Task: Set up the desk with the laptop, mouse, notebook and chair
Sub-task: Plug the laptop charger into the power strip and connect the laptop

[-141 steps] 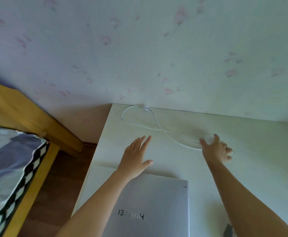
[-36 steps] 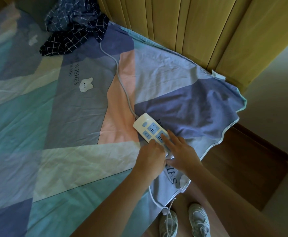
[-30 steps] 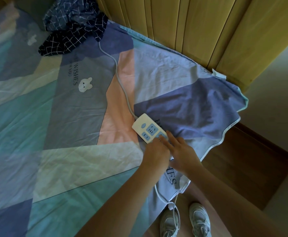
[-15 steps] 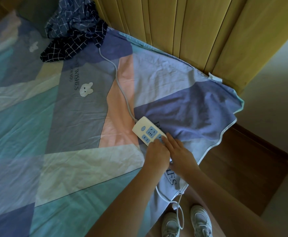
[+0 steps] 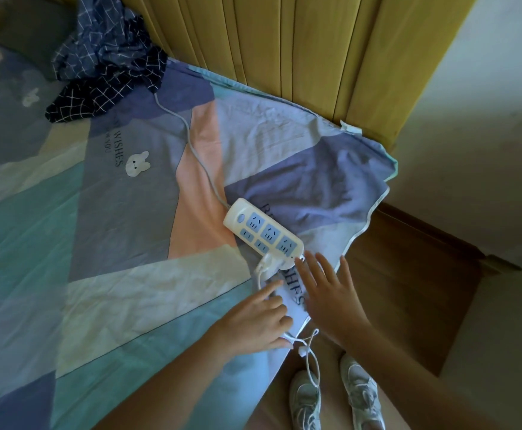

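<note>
A white power strip (image 5: pixel 263 233) with blue sockets lies on a bed (image 5: pixel 98 243) covered by a patchwork sheet of teal, grey, pink and lavender, its grey cord (image 5: pixel 191 144) running up toward a crumpled navy checked cloth (image 5: pixel 104 72) near the yellow wooden headboard (image 5: pixel 284 51). A white plug (image 5: pixel 269 262) sits in the strip's near end, its thin white cable (image 5: pixel 310 358) trailing off the bed's edge toward the floor. The left hand (image 5: pixel 255 321) rests on the sheet just below the plug, fingers loosely curled, index finger extended, gripping nothing. The right hand (image 5: pixel 331 293) hovers beside it, fingers spread, fingertips close to the strip's end. Two pale sneakers (image 5: pixel 334 395) stand on the wooden floor below. Laptop, mouse, notebook and chair are out of frame.
</note>
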Available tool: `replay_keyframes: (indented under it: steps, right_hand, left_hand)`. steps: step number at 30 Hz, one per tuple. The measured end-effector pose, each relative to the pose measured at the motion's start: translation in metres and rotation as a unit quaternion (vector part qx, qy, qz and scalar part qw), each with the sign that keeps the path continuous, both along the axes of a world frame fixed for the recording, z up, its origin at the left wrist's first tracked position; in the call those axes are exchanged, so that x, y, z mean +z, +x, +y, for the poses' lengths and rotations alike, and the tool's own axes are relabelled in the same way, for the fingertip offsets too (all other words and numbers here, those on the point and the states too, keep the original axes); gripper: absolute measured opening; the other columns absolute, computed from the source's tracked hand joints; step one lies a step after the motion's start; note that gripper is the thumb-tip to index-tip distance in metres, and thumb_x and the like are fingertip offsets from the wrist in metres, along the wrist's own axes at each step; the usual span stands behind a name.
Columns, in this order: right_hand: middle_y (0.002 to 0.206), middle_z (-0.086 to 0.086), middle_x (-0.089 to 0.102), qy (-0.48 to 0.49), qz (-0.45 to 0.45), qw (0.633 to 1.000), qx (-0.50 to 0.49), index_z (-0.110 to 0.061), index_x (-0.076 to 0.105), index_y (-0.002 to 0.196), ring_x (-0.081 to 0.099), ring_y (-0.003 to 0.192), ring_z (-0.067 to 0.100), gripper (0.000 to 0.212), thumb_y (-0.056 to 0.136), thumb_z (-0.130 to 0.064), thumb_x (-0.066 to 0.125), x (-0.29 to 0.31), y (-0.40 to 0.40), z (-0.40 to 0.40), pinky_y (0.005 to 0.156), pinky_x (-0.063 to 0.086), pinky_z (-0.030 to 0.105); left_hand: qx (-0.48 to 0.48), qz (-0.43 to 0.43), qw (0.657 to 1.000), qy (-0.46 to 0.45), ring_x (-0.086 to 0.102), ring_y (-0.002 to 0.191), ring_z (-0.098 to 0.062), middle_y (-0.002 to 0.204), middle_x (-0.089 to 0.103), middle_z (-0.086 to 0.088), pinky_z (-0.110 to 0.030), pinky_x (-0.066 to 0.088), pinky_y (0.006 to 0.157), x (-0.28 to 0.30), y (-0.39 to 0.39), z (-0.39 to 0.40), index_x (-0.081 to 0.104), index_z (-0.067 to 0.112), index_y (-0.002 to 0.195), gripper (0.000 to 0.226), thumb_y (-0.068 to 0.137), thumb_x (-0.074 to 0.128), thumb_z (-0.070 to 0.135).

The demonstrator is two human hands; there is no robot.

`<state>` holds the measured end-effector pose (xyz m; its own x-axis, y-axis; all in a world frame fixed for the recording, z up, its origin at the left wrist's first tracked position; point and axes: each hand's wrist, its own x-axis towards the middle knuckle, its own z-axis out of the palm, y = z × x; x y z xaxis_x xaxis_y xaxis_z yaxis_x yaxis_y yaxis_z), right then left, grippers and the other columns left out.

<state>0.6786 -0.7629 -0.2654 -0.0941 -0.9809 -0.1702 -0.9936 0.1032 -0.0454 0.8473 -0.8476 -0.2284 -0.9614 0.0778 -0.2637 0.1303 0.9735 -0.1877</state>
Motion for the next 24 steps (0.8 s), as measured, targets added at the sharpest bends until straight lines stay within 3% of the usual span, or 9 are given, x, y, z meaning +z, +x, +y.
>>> replay_keyframes:
  steps: [3, 5, 9, 12, 16, 18, 20, 22, 24]
  right_hand:
    - [0.143, 0.017, 0.044, -0.001, 0.013, 1.000, -0.002, -0.011, 0.044, 0.139, 0.044, 0.130, 0.034, 0.090, 0.062, -0.045, 0.078, -0.002, 0.005, 0.027, 0.103, 0.025, 0.062]
    - [0.141, 0.016, 0.047, -0.016, 0.011, 1.000, -0.007, -0.014, 0.048, 0.136, 0.047, 0.127, 0.033, 0.084, 0.064, -0.046, 0.074, -0.001, 0.007, 0.046, 0.102, 0.023, 0.061]
    - [0.136, 0.012, 0.053, -0.092, 0.009, 0.995, -0.026, -0.015, 0.051, 0.133, 0.054, 0.122, 0.029, 0.055, 0.086, -0.041, 0.040, 0.011, 0.000, 0.077, 0.098, 0.027, 0.063]
    - [0.134, 0.011, 0.056, -0.085, -0.007, 0.994, -0.074, -0.013, 0.051, 0.133, 0.058, 0.116, 0.029, 0.056, 0.088, -0.044, 0.039, 0.019, -0.019, 0.094, 0.094, 0.036, 0.061]
    - [0.130, 0.013, 0.058, -0.111, -0.043, 0.983, -0.142, -0.015, 0.041, 0.136, 0.064, 0.101, 0.033, 0.058, 0.078, -0.021, 0.044, 0.039, -0.048, 0.103, 0.073, 0.054, 0.046]
    - [0.119, 0.014, 0.064, -0.158, -0.056, 0.975, -0.146, -0.014, 0.041, 0.133, 0.068, 0.086, 0.030, 0.065, 0.069, -0.006, 0.055, 0.051, -0.063, 0.102, 0.051, 0.055, 0.034]
    - [0.104, 0.011, 0.070, -0.205, -0.062, 0.969, -0.123, -0.012, 0.043, 0.130, 0.068, 0.072, 0.026, 0.076, 0.059, -0.004, 0.070, 0.058, -0.078, 0.101, 0.041, 0.049, 0.028]
    - [0.091, 0.008, 0.072, -0.258, -0.033, 0.960, -0.101, -0.008, 0.046, 0.125, 0.068, 0.068, 0.025, 0.060, 0.067, -0.005, 0.063, 0.064, -0.089, 0.099, 0.045, 0.051, 0.027]
    - [0.092, 0.009, 0.073, -0.301, -0.004, 0.949, -0.097, -0.004, 0.048, 0.121, 0.070, 0.077, 0.026, 0.038, 0.084, 0.000, 0.043, 0.070, -0.100, 0.097, 0.060, 0.056, 0.031]
  left_hand:
    - [-0.054, 0.015, 0.998, 0.007, 0.058, 0.070, -0.016, 0.062, 0.058, 0.006, -0.044, 0.027, 0.102, -0.001, -0.005, 0.006, 0.064, 0.022, 0.069, 0.015, 0.076, 0.073, 0.032]
    - [-0.028, 0.079, 0.996, 0.023, 0.055, 0.073, -0.015, 0.066, 0.058, 0.007, -0.041, 0.035, 0.096, 0.006, -0.015, 0.009, 0.066, 0.023, 0.068, 0.014, 0.067, 0.078, 0.017]
    - [0.104, 0.276, 0.954, 0.055, 0.053, 0.068, -0.017, 0.067, 0.054, 0.005, -0.043, 0.040, 0.091, 0.028, -0.047, 0.014, 0.063, 0.022, 0.073, 0.016, 0.086, 0.061, 0.014]
    - [0.198, 0.348, 0.911, 0.101, 0.053, 0.066, -0.016, 0.070, 0.056, 0.007, -0.042, 0.037, 0.089, 0.044, -0.066, 0.013, 0.055, 0.021, 0.075, 0.023, 0.095, 0.046, 0.012]
    - [0.264, 0.354, 0.842, 0.308, 0.052, 0.071, -0.022, 0.077, 0.060, -0.002, -0.034, 0.040, 0.071, 0.059, -0.074, 0.011, 0.044, 0.021, 0.086, 0.008, 0.092, 0.043, 0.015]
    - [0.271, 0.345, 0.833, 0.337, 0.054, 0.070, -0.024, 0.076, 0.058, -0.002, -0.037, 0.042, 0.066, 0.061, -0.075, 0.011, 0.043, 0.021, 0.086, 0.014, 0.096, 0.034, 0.026]
    - [0.276, 0.342, 0.836, 0.330, 0.055, 0.065, -0.022, 0.070, 0.057, 0.000, -0.038, 0.043, 0.061, 0.063, -0.077, 0.013, 0.046, 0.019, 0.082, 0.027, 0.099, 0.030, 0.034]
    - [0.278, 0.328, 0.855, 0.289, 0.055, 0.057, -0.024, 0.059, 0.055, -0.001, -0.034, 0.043, 0.053, 0.069, -0.084, 0.018, 0.050, 0.015, 0.070, 0.050, 0.100, 0.024, 0.046]
    - [0.350, 0.241, 0.867, 0.260, 0.058, 0.059, -0.023, 0.055, 0.056, 0.000, -0.030, 0.043, 0.055, 0.078, -0.104, 0.032, 0.054, 0.015, 0.062, 0.067, 0.094, 0.018, 0.061]
